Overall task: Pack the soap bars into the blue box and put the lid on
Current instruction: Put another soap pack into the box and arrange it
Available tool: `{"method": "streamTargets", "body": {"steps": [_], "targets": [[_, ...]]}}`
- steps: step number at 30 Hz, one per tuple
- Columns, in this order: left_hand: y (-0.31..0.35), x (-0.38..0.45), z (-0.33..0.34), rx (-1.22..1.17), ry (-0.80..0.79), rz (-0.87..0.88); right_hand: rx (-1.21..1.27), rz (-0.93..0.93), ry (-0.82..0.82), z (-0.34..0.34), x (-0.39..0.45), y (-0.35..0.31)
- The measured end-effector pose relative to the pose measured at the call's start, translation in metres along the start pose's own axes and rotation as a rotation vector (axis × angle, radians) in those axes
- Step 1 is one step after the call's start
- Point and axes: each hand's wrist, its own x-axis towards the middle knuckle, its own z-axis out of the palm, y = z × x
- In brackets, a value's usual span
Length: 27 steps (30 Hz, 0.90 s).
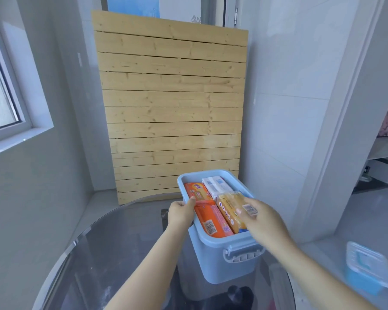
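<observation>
The blue box (pixel 224 267) stands on a round glass table (pixel 112 253), lid off, with a grey handle on its near wall. Inside lie two orange soap packs (pixel 211 220), a white soap pack (pixel 215 185) at the far end and a yellow soap pack (pixel 230 208) on the right. My left hand (pixel 180 212) grips the box's left rim. My right hand (pixel 262 220) holds the yellow soap pack over the box's right side, fingers on its barcoded end. The blue lid (pixel 367 267) with a clear top lies off to the right, on the floor.
A slatted wooden panel (pixel 173 108) leans against the wall behind the table. A window (pixel 2 90) is on the left wall. A doorway (pixel 381 164) opens on the right. A dark object (pixel 238 294) shows under the glass.
</observation>
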Motion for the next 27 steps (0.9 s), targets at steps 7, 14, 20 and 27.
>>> {"method": "streamTargets", "body": {"steps": [7,14,20,27], "targets": [[-0.006,-0.013,-0.008,-0.208,0.018,-0.081,-0.195,0.001,-0.045,0.033,-0.022,0.006],[-0.026,-0.066,-0.024,-0.387,0.199,-0.097,-0.104,-0.208,-0.289,0.031,0.021,0.014],[-0.032,-0.107,-0.024,-0.522,0.189,-0.111,0.182,0.014,-0.377,0.031,0.019,-0.006],[-0.034,-0.114,-0.014,-0.588,0.198,-0.115,0.607,0.142,-0.355,0.049,-0.020,0.014]]}}
